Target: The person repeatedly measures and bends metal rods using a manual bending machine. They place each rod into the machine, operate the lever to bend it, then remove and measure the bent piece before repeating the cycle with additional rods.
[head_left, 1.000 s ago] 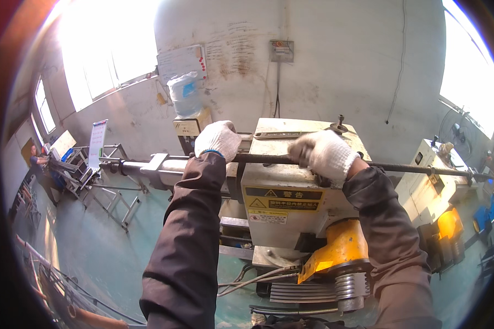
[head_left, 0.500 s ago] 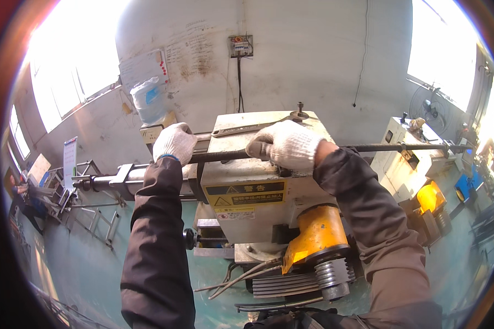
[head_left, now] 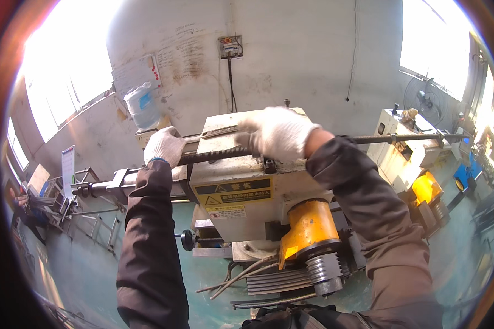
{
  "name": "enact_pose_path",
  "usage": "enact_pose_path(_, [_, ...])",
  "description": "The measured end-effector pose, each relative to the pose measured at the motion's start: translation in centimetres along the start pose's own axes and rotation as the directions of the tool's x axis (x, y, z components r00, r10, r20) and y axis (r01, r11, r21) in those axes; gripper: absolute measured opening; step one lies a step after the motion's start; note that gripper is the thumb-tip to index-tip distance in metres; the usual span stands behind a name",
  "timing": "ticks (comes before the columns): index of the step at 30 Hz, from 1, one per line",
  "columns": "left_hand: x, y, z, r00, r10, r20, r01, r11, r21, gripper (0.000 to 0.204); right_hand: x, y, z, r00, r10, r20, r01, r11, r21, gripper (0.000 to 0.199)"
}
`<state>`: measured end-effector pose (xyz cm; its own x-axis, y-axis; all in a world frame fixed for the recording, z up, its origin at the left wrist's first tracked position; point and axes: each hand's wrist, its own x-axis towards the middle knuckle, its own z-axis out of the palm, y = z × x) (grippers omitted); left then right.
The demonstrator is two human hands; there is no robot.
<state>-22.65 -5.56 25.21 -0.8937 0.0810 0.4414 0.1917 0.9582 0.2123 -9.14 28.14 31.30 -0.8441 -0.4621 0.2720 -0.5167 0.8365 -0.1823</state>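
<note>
My left hand (head_left: 166, 147), in a white knit glove, is closed round the left part of a dark threaded rod (head_left: 217, 155) lying across the front of a cream machine housing (head_left: 230, 219). A metal wrench (head_left: 219, 131) rests on top of the housing, its right part covered by my right hand (head_left: 280, 133). That gloved hand is above the rod, its fingers smeared by motion near the wrench; whether they touch it is unclear. A small bolt (head_left: 269, 164) stands on the housing below my right palm.
The rod's long bar (head_left: 373, 139) reaches right toward a second cream machine (head_left: 409, 156). Below the housing are an orange guard (head_left: 310, 225), a ribbed metal shaft (head_left: 325, 271) and a black knob (head_left: 188, 239). A water bottle (head_left: 142, 107) stands behind my left hand.
My right hand has left the threaded rod and moved up and left over the wrench. My left hand stays on the rod. The whole view has shifted slightly.
</note>
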Motion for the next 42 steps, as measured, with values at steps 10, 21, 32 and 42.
enact_pose_path(10, [0.1,-0.4,0.3,0.999,-0.045,-0.012,0.043,0.992,-0.118,0.033,-0.5,-0.1,1.0,0.996,-0.074,0.047,0.079,0.989,-0.122,0.069])
enact_pose_path(21, [1.2,-2.3,2.0,0.995,0.005,-0.1,-0.032,0.963,-0.268,0.025,-19.6,17.8,-4.8,0.887,0.237,-0.397,-0.411,0.797,-0.443,0.068])
enact_pose_path(32, [2.0,-3.1,2.7,0.998,-0.045,-0.053,0.029,0.963,-0.268,0.023,-25.6,23.5,-12.2,0.656,0.268,-0.705,-0.709,0.537,-0.456,0.097])
enact_pose_path(42, [2.5,-3.4,3.0,0.996,-0.087,-0.019,0.076,0.942,-0.328,0.02,-28.9,26.9,-8.2,0.776,0.231,-0.587,-0.508,0.78,-0.365,0.053])
